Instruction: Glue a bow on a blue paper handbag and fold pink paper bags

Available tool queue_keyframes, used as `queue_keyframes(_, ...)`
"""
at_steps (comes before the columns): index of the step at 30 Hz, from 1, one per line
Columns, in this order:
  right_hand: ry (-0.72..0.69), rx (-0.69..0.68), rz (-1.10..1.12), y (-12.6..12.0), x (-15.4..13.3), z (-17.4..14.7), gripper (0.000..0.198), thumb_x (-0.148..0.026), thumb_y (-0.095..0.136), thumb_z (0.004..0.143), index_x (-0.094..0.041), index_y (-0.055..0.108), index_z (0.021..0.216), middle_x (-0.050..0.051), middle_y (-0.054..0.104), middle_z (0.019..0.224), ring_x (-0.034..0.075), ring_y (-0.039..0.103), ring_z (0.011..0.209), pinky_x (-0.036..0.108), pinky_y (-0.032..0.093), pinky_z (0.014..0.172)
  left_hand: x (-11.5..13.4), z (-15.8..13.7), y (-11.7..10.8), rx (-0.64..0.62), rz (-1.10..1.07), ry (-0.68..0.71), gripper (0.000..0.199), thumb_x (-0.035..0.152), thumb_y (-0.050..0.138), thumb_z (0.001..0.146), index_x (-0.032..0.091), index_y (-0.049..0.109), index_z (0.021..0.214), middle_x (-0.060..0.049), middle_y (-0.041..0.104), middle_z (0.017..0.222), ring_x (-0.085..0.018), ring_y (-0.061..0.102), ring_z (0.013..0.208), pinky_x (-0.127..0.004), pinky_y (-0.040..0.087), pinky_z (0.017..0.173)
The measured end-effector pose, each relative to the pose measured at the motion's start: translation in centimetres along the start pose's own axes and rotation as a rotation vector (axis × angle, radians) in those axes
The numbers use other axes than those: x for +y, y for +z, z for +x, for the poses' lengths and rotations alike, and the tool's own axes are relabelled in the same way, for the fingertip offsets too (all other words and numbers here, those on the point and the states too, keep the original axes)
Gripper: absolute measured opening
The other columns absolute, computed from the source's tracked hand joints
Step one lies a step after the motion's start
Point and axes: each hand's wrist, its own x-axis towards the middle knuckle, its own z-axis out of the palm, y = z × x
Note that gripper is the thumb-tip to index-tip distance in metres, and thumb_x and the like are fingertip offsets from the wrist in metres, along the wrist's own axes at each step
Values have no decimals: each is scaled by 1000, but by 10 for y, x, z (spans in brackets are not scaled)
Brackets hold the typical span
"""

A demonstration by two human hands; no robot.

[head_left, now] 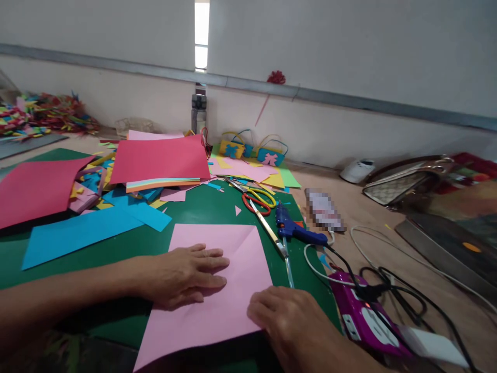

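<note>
A sheet of pink paper [233, 321] lies on the green mat [194, 207], its near edge reaching past the mat toward me. My left hand [184, 277] rests flat on the sheet with fingers stretched out. At the sheet's right edge, my right hand [287, 316] has its fingers curled and closed on the paper; the thumb is mostly hidden. Beyond the right edge lie a craft knife [267, 228], a blue glue gun [291, 228] with a glue stick, and scissors [258, 201] with red and yellow handles.
Red paper tops a stack of coloured sheets [161, 160]. Blue strips [81, 233] and another red sheet [37, 189] lie left. Small paper baskets [271, 156] stand at the back. A purple power strip [365, 311] with tangled cables sits right, near a handbag [404, 181].
</note>
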Motion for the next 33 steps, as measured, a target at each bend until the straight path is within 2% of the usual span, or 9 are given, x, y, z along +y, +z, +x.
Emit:
queue_keyframes(3,104,-113,189,-18,2,1,22,-15,46,86,-20,57,68,-1,63,64,11,53,55,25,30,52,-8,0,-7,51,-170,42,36,19,48,90,19,54,125,-13,48,138,-27,40,130,-42,36,106)
queue_keyframes(5,162,-162,312,-27,2,5,26,-21,46,88,-19,54,63,-2,58,58,10,48,51,24,28,50,-14,-2,-14,77,-325,35,36,19,48,90,16,56,125,-14,54,131,-25,48,124,-37,40,102)
queue_keyframes(10,256,-118,788,-28,14,24,17,-30,54,80,-17,60,71,0,58,74,12,48,66,23,33,58,-33,-10,-20,98,-837,-204,38,36,49,93,14,58,122,-13,62,122,-22,57,114,-33,44,97)
queue_keyframes(14,279,-231,1165,-21,24,33,31,-45,60,69,-16,52,59,-5,40,55,8,32,52,22,24,48,-39,-5,-8,103,-1335,-239,53,51,53,88,12,57,123,-17,63,118,-26,58,113,-40,42,99)
queue_keyframes(19,478,-184,1170,-17,22,34,25,-39,60,67,-17,50,60,-5,44,56,8,36,52,21,25,48,-41,6,2,56,-1467,-327,56,59,56,82,17,62,117,-13,63,120,-26,57,114,-37,39,98)
queue_keyframes(24,591,-78,1125,-7,27,36,15,-29,54,69,-17,49,62,-5,46,58,8,38,53,21,26,48,-54,2,-4,207,-1720,-576,69,71,58,71,12,66,105,-13,68,104,-26,63,92,-32,46,78)
queue_keyframes(28,646,-17,1049,-3,30,37,14,-29,50,71,-18,50,62,-4,48,58,9,40,53,22,27,48,-54,-10,-14,303,-1659,-660,67,72,56,68,12,67,94,-12,68,97,-26,62,89,-33,47,78)
queue_keyframes(31,657,1,1053,-4,31,37,13,-28,50,71,-18,51,65,-3,51,60,10,44,53,23,30,49,-46,-16,-15,312,-1379,-733,46,56,69,64,13,64,76,-7,66,79,-19,60,70,-28,46,65)
queue_keyframes(33,666,21,1088,-4,32,37,12,-29,52,71,-18,55,73,-3,52,60,11,46,54,23,32,49,-39,-17,-13,285,-1208,-790,37,49,68,66,12,59,68,-3,60,67,-13,51,56,-23,39,53)
